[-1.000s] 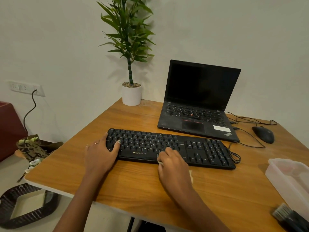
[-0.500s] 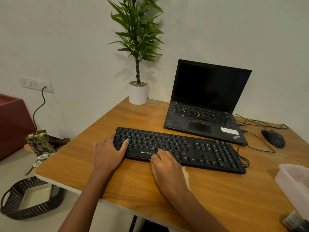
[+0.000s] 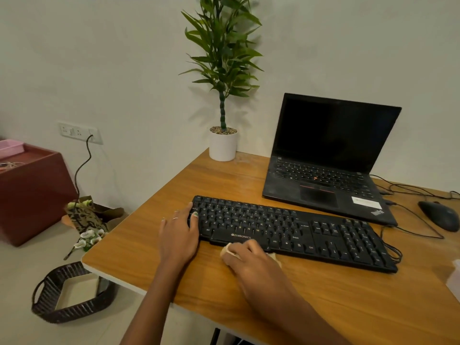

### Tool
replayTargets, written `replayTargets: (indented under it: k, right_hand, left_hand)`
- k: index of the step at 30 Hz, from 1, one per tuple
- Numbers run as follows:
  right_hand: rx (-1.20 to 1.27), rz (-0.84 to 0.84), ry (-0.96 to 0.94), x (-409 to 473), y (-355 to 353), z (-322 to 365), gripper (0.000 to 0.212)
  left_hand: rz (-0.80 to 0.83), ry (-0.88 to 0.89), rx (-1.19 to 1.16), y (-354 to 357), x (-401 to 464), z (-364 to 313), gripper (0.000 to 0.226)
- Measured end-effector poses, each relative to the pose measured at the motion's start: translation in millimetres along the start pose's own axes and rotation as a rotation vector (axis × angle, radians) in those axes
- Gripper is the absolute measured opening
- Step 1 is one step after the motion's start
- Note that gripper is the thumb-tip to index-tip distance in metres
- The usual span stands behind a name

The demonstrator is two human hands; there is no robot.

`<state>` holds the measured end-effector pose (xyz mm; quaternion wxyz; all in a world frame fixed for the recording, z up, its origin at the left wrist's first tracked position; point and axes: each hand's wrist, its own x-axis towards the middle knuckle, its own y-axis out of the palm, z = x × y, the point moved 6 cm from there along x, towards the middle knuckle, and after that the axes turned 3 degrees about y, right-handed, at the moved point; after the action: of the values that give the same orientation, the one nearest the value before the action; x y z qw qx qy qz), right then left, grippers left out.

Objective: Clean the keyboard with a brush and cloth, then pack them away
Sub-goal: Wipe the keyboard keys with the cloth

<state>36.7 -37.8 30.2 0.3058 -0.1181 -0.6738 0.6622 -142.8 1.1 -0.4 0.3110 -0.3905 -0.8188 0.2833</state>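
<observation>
Since a second ago the right hand [image 3: 251,260] is seen shifted leftward along the keyboard's [image 3: 293,230] front edge, from beside the number block to below the spacebar. A cloth [image 3: 225,250] is bunched under its curled fingers and pressed against that edge. The left hand [image 3: 179,232] is kept flat on the keyboard's left end, thumb on the keys, steadying it. The wiping pass is judged under way; packing is not yet begun.

The keyboard lies on a wooden desk [image 3: 323,300], before a laptop [image 3: 328,158]. A mouse [image 3: 439,215] and potted plant [image 3: 222,143] are noted; a basket [image 3: 69,292] sits on the floor.
</observation>
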Motion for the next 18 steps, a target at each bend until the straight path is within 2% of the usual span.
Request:
replayTargets:
  k: [4, 7, 8, 10, 11, 12, 18]
  right_hand:
    - [-0.049, 0.038, -0.036, 11, 15, 2, 0.035]
    - [-0.073, -0.003, -0.005, 30, 28, 8, 0.038]
    - [-0.098, -0.003, 0.014, 36, 27, 9, 0.034]
    - [-0.173, -0.068, -0.090, 40, 21, 23, 0.011]
    - [-0.231, -0.098, -0.136, 43, 21, 27, 0.009]
    - [-0.249, -0.106, -0.177, 46, 23, 31, 0.012]
    - [-0.275, -0.131, -0.152, 56, 20, 36, 0.014]
  left_hand:
    - [0.003, 0.005, 0.008, 1, 1, 3, 0.043]
    - [0.006, 0.016, 0.006, 0, 0, 4, 0.044]
    - [0.007, 0.017, 0.004, 0, 0, 4, 0.044]
    - [0.005, 0.021, -0.002, 1, 1, 5, 0.043]
    - [0.002, 0.024, -0.006, 2, 1, 5, 0.043]
    - [0.002, 0.027, -0.010, 3, 1, 6, 0.043]
    - [-0.008, 0.023, -0.021, 2, 3, 7, 0.042]
